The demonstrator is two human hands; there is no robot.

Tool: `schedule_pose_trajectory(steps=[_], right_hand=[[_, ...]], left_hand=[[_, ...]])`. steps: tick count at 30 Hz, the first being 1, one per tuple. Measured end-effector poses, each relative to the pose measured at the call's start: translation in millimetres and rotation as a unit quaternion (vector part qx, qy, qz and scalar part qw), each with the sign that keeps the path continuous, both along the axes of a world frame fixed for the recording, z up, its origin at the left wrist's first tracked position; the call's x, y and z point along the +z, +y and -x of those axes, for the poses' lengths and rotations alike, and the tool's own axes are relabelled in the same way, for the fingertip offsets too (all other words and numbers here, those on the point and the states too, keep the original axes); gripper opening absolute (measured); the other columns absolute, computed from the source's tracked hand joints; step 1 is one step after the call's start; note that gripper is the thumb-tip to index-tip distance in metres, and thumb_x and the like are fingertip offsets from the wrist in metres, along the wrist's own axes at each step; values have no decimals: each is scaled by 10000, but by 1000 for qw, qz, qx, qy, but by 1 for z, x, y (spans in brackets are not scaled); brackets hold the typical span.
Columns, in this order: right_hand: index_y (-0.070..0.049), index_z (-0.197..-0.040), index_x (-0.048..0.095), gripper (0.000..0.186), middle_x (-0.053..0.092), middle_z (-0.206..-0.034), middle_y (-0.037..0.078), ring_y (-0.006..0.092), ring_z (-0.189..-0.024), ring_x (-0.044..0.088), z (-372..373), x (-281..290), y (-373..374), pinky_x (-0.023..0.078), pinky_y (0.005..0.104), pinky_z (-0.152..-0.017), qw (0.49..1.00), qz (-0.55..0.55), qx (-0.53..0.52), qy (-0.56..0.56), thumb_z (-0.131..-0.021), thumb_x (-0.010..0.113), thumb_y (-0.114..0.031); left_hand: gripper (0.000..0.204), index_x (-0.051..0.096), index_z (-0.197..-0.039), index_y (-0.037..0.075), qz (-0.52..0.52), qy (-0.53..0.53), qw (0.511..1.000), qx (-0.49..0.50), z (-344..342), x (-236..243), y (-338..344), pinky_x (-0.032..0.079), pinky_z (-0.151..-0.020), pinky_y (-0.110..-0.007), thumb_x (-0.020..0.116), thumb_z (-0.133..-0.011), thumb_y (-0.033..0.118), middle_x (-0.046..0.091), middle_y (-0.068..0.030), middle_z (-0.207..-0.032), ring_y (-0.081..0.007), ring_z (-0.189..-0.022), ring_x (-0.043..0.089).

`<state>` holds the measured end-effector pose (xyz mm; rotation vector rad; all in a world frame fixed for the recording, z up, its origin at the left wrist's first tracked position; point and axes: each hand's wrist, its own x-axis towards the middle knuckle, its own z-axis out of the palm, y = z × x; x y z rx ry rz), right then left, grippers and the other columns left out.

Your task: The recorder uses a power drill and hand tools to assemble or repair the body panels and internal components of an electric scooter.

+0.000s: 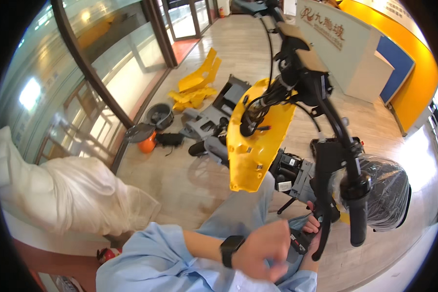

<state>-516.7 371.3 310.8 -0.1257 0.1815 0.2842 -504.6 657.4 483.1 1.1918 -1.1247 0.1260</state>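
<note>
My left hand (264, 250), a black watch on its wrist, hovers over my lap with fingers curled. It is slightly blurred, and whatever they may hold is hidden. My right hand (312, 225) is wrapped round a cordless power tool whose black and red battery end (300, 241) shows; the tool's front is hidden behind the brake lever (321, 209). Above both hands rises the handlebar (339, 131) of a partly stripped scooter, its black grip (358, 219) pointing toward me. A yellow front panel (250, 151) sits round the steering column, with dark inner parts (289, 168) exposed beside it.
Yellow body panels (199, 80) and grey plastic parts (199, 124) lie on the wooden floor ahead. Near the glass wall are a grey bucket (159, 116) and an orange helmet (147, 143). A plastic-wrapped dark seat (382, 192) stands right; a white draped statue (82, 190) stands left.
</note>
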Motion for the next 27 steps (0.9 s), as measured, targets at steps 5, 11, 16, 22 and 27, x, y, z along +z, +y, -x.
schedule_pose_trajectory(steps=[5,11,16,22,27], right_hand=[[-2,-1345,374,651,329,-569,-16,101,-452,325,-10,5,12,289,257,-443,973,205,-70,75,-851,486,-410],[-81,-1463,186,691,402,-640,5,113,-544,400,-11,14,17,380,267,-567,999,-15,30,-41,-896,456,-369],[-93,-1464,190,683,399,-639,6,116,-551,391,-9,23,20,375,266,-574,998,20,33,-56,-899,456,-368],[-95,-1463,197,676,392,-636,6,116,-550,383,2,12,14,373,267,-580,998,21,22,-52,-900,456,-367],[-91,-1459,205,671,383,-633,4,114,-544,378,12,10,5,373,269,-584,998,30,4,-59,-900,454,-366]], left_hand=[[866,247,-1362,68,-38,273,943,-187,-19,-34,-51,330,-957,-333,735,-742,425,353,-78,-1278,-177,-1183,372],[1161,11,-1472,88,75,365,787,-492,-30,6,-115,259,-1062,-378,752,-687,515,206,-92,-1484,-221,-1310,304],[911,212,-1405,84,191,365,762,-499,-25,32,-128,309,-1027,-349,643,-622,259,415,-66,-1232,-194,-1204,409],[848,247,-1350,65,193,404,778,-441,-23,34,-127,269,-1040,-333,622,-621,283,401,-50,-1139,-164,-1129,409],[836,247,-1349,68,204,392,783,-438,-21,33,-131,256,-1040,-334,611,-635,305,393,-52,-1129,-160,-1126,399]])
